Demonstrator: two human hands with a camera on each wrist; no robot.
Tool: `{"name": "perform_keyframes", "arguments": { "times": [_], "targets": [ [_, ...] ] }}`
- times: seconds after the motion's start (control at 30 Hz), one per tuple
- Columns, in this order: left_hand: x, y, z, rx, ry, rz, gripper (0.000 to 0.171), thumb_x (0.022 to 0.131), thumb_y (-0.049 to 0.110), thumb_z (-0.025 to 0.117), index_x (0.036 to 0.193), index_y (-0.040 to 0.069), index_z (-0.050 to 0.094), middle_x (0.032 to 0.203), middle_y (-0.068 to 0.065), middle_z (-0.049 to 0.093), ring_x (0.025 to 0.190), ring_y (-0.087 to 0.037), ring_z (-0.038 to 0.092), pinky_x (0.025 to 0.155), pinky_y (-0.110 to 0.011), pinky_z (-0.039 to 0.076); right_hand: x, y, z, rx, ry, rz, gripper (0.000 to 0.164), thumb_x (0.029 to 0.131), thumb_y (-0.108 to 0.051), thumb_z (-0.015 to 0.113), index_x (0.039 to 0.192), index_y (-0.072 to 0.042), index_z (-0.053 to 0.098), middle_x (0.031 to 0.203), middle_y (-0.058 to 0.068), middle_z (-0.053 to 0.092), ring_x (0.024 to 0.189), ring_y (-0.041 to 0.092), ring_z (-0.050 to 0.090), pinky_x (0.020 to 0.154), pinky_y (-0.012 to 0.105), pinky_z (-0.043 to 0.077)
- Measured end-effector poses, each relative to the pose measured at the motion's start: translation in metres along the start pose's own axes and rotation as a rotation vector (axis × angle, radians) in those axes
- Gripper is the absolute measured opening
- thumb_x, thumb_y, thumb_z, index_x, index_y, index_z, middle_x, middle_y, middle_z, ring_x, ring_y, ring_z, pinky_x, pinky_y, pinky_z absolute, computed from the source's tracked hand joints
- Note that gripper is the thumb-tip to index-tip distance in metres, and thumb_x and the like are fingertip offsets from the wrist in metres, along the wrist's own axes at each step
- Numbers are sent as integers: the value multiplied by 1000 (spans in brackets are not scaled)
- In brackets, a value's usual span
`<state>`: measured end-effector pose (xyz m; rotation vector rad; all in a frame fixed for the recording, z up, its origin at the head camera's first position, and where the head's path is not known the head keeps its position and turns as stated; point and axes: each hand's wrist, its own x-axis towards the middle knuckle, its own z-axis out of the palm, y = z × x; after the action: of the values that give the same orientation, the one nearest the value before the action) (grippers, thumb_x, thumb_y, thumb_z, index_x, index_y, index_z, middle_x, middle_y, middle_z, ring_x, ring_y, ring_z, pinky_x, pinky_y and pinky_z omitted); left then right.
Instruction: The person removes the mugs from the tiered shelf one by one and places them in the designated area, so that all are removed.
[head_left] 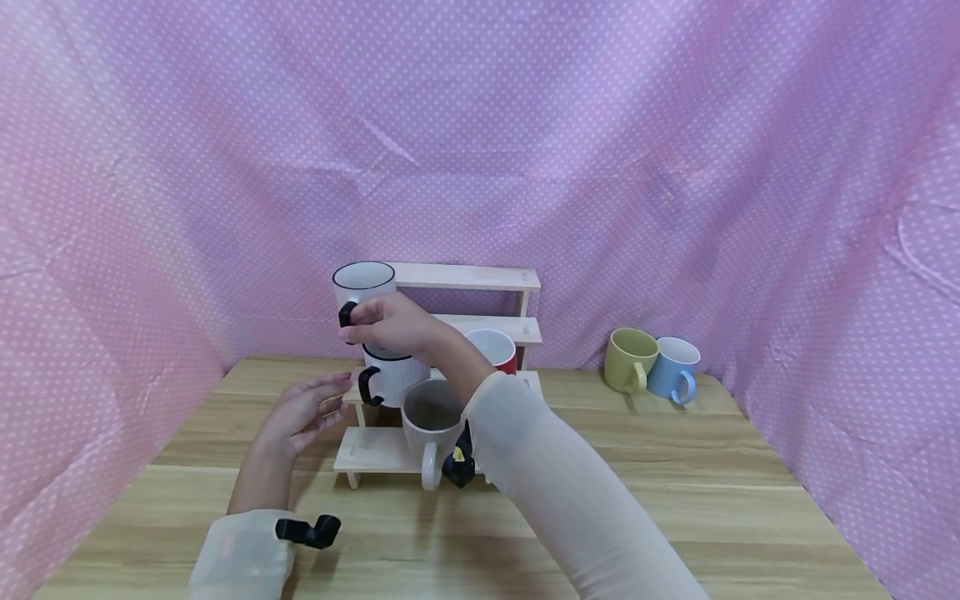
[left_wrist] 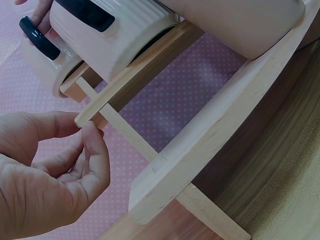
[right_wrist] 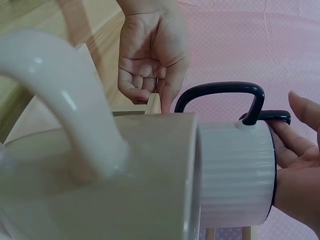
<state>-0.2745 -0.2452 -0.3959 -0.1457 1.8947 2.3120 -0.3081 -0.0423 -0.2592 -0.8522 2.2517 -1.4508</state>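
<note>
My right hand (head_left: 397, 323) holds the black handle of a white mug (head_left: 363, 292) with a black rim, high at the left of a stepped wooden stand (head_left: 375, 450). The mug's base is at a step's left end; whether it bears weight cannot be told. Just below stands a ribbed white mug (head_left: 397, 385) with a black handle. A greyish-white mug (head_left: 431, 408) is on the lowest step, under my right forearm. Behind that forearm, a red mug (head_left: 491, 343) with a white inside is partly hidden. With thumb and fingers, my left hand (left_wrist: 55, 170) pinches the left end of a step board (left_wrist: 95, 107).
A yellow-green mug (head_left: 628, 367) and a light blue mug (head_left: 672, 371) stand side by side at the right rear of the wooden table (head_left: 660, 483). Pink dotted cloth (head_left: 480, 125) hangs behind the stand and along both sides.
</note>
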Motion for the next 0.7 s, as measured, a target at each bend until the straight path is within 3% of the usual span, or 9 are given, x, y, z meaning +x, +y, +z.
{"name": "perform_keyframes", "arguments": {
  "times": [0.4,0.7],
  "targets": [
    [1,0,-1,-6,0,-8,52,103,15,64,147,-6,46,128,-2,52,95,-11,60,83,-22,58,5,0,0,74,-4,47,16,101,-22,68,108,-8,68,106,0,71,106,11,57,97,35,46],
    [2,2,0,4,-2,-12,52,104,14,62,148,-6,44,130,-1,49,97,-10,60,87,-23,57,8,-1,2,155,-1,66,21,102,-21,67,113,-3,70,109,0,68,110,11,53,116,49,35]
  ]
}}
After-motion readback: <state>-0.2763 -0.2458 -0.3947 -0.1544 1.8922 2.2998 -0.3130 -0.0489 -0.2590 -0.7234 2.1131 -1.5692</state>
